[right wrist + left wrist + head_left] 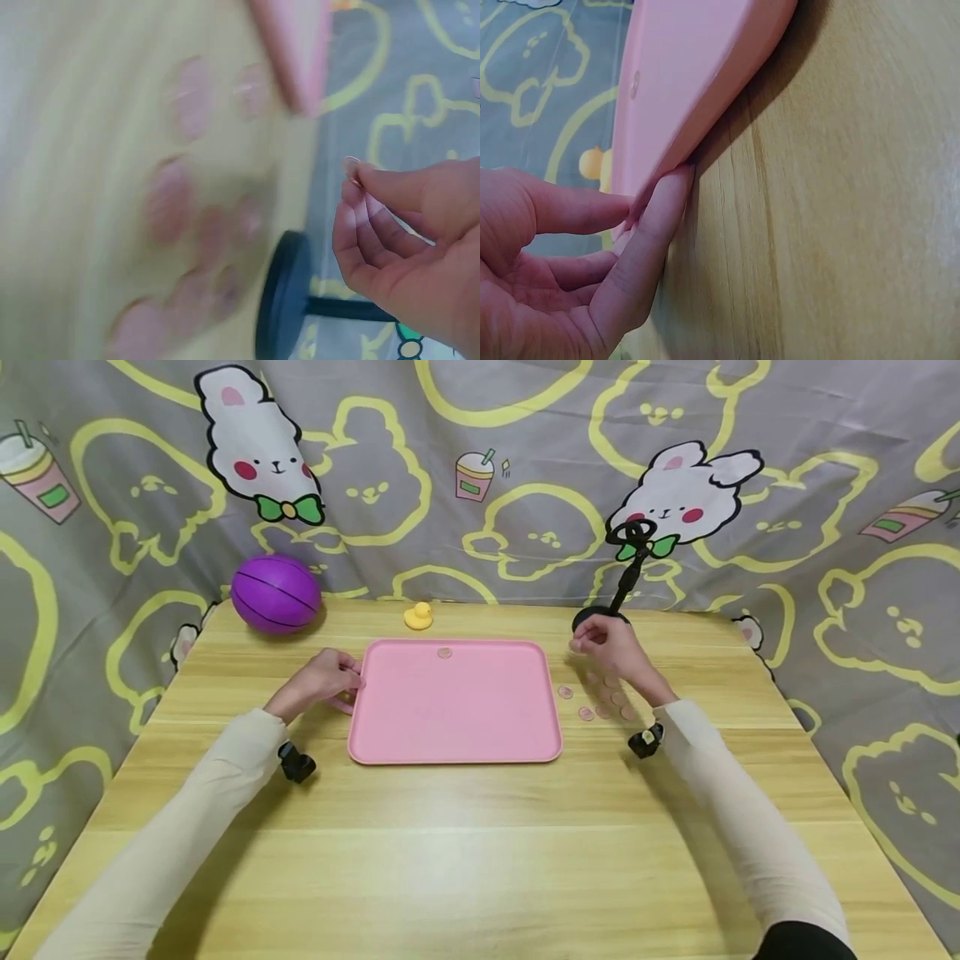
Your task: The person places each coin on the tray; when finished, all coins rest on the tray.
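I find the left hand pinching the left rim of the pink tray; the right hand apparently pinches a small disc. In my judgement, so slight a hold risks a slip, and a left-hand tug could shift the tray. Loose discs lie right of it. The black stand obstructs close behind the right hand; the yellow duck and purple ball sit beyond the tray.

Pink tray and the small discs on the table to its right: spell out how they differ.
The pink tray is a rounded rectangle, whereas the discs are round. The tray is far larger than any of the discs. The left hand grips the tray's edge, while the discs lie loose on the tabletop. Both tray and discs are pinkish.
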Demonstrator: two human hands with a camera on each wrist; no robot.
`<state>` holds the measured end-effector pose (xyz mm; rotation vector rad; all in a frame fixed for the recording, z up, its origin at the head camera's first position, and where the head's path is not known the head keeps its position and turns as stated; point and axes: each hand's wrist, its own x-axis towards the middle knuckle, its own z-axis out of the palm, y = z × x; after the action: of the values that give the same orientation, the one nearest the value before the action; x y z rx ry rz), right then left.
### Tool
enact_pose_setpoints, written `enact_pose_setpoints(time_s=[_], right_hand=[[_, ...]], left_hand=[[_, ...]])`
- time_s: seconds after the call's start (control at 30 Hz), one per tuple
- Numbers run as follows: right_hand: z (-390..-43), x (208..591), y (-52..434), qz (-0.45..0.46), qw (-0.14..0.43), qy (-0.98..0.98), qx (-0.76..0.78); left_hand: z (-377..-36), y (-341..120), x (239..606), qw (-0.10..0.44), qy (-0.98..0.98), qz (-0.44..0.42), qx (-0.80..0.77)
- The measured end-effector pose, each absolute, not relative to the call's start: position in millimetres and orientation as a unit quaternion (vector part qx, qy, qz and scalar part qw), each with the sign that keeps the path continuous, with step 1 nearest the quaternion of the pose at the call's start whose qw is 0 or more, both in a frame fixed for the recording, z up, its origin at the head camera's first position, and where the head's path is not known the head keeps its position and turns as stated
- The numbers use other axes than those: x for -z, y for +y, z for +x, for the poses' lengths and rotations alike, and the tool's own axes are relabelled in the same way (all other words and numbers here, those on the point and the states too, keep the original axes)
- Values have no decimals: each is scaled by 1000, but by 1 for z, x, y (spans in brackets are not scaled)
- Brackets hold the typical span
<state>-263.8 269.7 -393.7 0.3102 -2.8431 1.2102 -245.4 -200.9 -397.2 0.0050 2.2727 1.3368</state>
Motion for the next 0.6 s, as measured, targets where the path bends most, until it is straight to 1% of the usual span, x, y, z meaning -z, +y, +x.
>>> enact_pose_setpoints(time_s=[0.1, 0.27, 0.43, 0.6], right_hand=[[-266, 380, 265, 89, 15, -892, -444], [-268, 368, 253, 57, -27, -849, -525], [-270, 368, 233, 8, -83, -796, -600], [-274, 374, 209, 0, -116, -788, -604]], left_hand=[[-245, -201, 396, 250, 836, 1, -489], [-244, -201, 396, 250, 838, -4, -484], [-244, -200, 396, 248, 839, -7, -484], [-243, -199, 395, 249, 839, -5, -484]])
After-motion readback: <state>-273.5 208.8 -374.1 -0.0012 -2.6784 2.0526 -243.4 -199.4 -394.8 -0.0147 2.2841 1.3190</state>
